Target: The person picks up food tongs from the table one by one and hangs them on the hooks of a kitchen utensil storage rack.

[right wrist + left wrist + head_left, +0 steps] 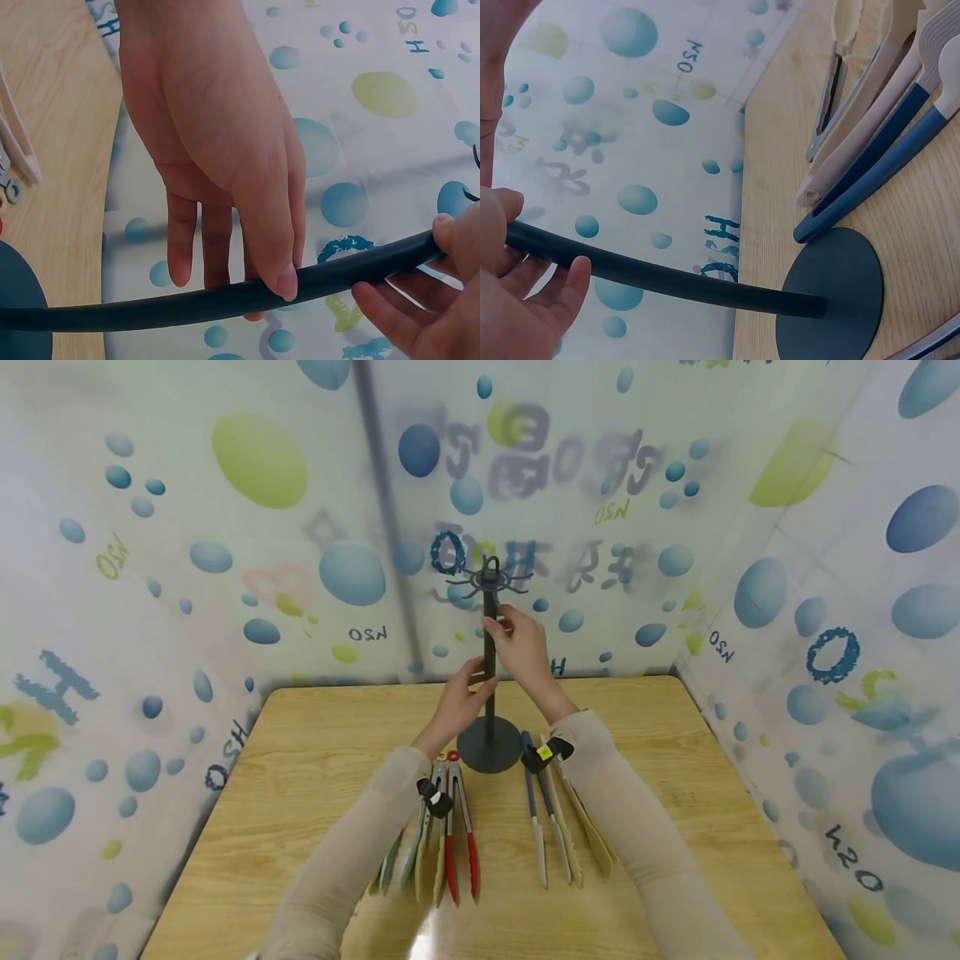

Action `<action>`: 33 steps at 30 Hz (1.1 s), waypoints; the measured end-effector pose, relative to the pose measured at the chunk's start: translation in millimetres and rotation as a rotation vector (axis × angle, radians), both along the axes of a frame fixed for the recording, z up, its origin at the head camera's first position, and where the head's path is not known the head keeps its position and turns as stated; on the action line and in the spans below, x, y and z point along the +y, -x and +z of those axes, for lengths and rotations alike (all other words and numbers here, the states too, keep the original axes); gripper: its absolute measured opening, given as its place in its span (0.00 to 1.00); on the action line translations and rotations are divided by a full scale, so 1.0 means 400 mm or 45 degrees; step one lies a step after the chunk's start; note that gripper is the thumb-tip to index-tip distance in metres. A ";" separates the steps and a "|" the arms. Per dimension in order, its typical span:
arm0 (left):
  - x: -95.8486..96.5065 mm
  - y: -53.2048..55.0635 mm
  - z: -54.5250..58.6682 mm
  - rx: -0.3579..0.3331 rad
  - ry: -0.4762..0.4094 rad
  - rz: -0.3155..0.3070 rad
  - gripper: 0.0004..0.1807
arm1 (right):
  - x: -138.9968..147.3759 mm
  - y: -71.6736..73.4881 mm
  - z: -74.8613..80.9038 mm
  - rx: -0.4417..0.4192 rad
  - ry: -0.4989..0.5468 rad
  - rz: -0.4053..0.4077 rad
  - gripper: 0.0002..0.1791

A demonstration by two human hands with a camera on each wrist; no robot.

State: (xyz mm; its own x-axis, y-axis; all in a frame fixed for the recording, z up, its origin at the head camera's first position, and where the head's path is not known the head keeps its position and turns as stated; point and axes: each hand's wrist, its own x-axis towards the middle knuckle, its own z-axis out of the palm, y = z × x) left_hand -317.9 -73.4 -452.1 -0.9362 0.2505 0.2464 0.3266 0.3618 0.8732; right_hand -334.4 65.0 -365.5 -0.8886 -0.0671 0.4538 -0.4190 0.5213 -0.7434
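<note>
A dark utensil stand (pixel 490 693) rises from a round base (pixel 480 758) near the table's back edge, with a ring of hooks (pixel 491 578) at its top. Low on the pole, my left hand (pixel 459 697) curls its thumb and fingers around it; the right wrist view shows the thumb (pixel 285 281) lying across the front. Higher up, just under the hooks, the right hand (pixel 522 645) holds the same pole between thumb and fingers. The left wrist view shows the pole (pixel 667 277) running into its base.
Red tongs (pixel 460 835) lie left of centre, beside beige and green ones under the left sleeve. Blue-handled tongs (pixel 542 810) and beige tongs (pixel 588 818) lie near the right forearm. A patterned sheet (pixel 360 643) hangs behind and beside the wooden table (pixel 300 760).
</note>
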 end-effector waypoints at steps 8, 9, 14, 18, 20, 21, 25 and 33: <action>0.004 -0.021 0.001 -0.018 -0.006 -0.014 0.27 | 0.008 -0.022 0.001 0.007 -0.040 -0.005 0.18; 0.005 -0.023 0.000 -0.018 -0.013 -0.018 0.27 | 0.009 -0.024 0.001 0.011 -0.039 -0.007 0.18; 0.007 -0.037 -0.001 -0.007 -0.025 -0.023 0.28 | 0.014 -0.034 0.000 0.031 -0.045 -0.013 0.16; 0.008 -0.051 0.001 0.010 -0.007 -0.025 0.27 | 0.018 -0.041 -0.004 0.040 -0.052 -0.008 0.17; 0.010 -0.057 0.001 0.013 0.003 -0.027 0.27 | 0.022 -0.045 -0.005 0.046 -0.053 -0.004 0.17; 0.010 -0.060 0.001 0.013 0.007 -0.028 0.28 | 0.023 -0.048 -0.006 0.049 -0.056 -0.002 0.17; 0.010 -0.074 0.003 0.012 0.003 -0.035 0.28 | 0.028 -0.059 -0.008 0.054 -0.066 0.006 0.19; 0.007 -0.099 0.007 -0.009 -0.005 -0.051 0.26 | 0.033 -0.080 -0.012 0.030 -0.011 0.074 0.19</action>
State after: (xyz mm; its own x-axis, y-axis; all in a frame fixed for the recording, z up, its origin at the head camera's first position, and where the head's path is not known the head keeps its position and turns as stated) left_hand -278.5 -70.5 -449.4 -0.9272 0.2867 0.2409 0.3345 0.3448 0.8770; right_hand -302.2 78.1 -370.3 -0.8721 -0.1221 0.4739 -0.4661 0.5023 -0.7284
